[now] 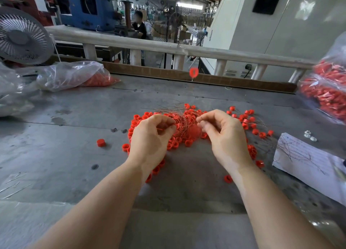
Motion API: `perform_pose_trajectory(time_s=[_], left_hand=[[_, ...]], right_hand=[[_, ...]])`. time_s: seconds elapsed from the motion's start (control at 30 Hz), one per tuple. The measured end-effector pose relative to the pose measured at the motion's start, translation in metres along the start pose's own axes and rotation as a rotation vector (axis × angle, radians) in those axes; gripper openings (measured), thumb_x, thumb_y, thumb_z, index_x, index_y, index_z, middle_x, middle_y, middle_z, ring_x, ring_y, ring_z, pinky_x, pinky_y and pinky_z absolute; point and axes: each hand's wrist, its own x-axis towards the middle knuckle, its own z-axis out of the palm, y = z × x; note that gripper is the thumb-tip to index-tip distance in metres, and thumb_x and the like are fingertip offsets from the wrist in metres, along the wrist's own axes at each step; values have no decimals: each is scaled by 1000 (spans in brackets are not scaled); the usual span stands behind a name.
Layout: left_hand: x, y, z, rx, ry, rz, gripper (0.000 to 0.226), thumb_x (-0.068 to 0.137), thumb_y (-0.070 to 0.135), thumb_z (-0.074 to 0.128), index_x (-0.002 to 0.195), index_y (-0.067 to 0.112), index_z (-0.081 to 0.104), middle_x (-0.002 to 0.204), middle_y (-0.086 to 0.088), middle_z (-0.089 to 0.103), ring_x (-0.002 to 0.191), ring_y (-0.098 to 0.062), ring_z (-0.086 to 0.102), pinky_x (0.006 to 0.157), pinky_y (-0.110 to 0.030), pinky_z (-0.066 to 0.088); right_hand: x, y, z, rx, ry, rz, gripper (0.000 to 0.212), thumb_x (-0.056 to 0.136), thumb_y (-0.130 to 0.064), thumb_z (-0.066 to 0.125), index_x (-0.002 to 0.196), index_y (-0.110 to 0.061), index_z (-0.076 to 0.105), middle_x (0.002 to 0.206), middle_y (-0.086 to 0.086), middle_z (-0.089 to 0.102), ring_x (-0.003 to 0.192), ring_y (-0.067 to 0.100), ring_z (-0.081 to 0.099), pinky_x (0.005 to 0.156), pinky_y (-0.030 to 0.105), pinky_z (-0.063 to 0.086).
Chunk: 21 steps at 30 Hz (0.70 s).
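Wires lie tangled atop the pile of red rings. Above that pile, the left hand and the right hand, fingers curled, each pinch strands.

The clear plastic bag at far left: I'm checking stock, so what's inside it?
Red plastic rings fill the right end of the clear plastic bag. Crumpled, glaring film hides the rest, so whether more lie farther left cannot be seen.

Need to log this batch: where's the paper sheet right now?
Head view: the paper lies flat on the right of the table, right of the right hand and the red caps, with wires across its left corner.
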Motion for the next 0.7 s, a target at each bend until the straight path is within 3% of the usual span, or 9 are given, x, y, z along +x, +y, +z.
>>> perform_pose_trajectory(time_s=[0.1,0.2,0.4,0.57,0.7], left_hand=[[0,-2,1,-11,-21,-4,13,84,11,68,84,25,67,77,13,64,73,-4,59,71,-22,50],[-1,-2,2,36,-36,23,16,83,10,68,81,26,65,75,16,62,69,1,56,66,-7,41],[-2,-1,2,96,-46,63,18,82,12,70,79,29,63,73,22,59,68,9,55,63,1,36],[-1,-2,2,115,-40,70,11,82,13,69,85,23,68,75,22,59,72,7,55,66,0,38],[-2,-1,2,108,-38,81,13,82,13,69,82,26,67,75,22,59,73,7,55,67,-1,38]], right_hand=[[1,-4,-2,125,52,7,31,91,5,52,78,-22,59,83,0,69,81,13,68,78,30,56],[3,-7,-4,262,108,48,28,93,6,48,80,-17,59,85,2,70,81,9,69,73,19,54],[4,-7,-7,452,141,151,25,97,-1,42,82,-13,58,88,9,71,84,18,70,71,22,55],[3,-9,-9,449,118,160,26,99,-9,42,81,-14,61,86,8,71,78,16,71,61,20,55],[2,-4,-8,251,18,254,30,97,-11,48,79,-25,67,84,-2,69,62,5,64,47,16,47]])
